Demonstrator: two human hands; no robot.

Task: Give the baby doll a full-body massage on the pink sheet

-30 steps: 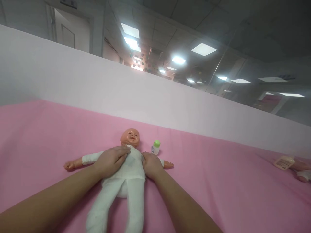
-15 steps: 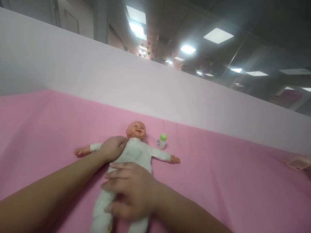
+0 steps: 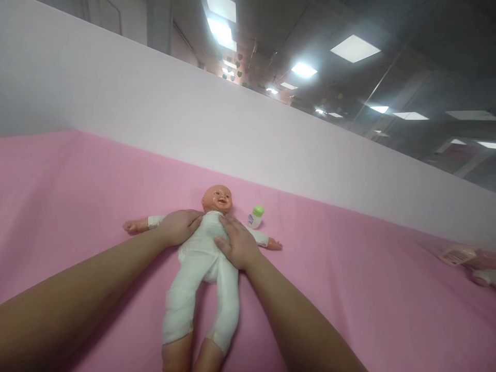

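A doll [image 3: 204, 253] lay face up on the pink surface [image 3: 368, 289], its head near the back edge and its legs running towards the front edge. It was dressed in white down to the wrists and knees, with both arms stretched out sideways. The left hand [image 3: 181, 226] lay palm down over the doll's shoulder and upper chest on the side nearer the back left corner, its fingers straight and close together. The right hand [image 3: 241, 244] rested flat on the other side of the chest and belly, its fingers slightly spread and its thumb held apart. A small green-capped bottle [image 3: 254, 220] was just beside the doll's head, above the outstretched arm and close to the back edge. Towards the right edge lay a pale pink container [image 3: 457, 254], and next to it another object [image 3: 483, 277] too blurred to name. A white wall [image 3: 174, 119] rose along the back edge
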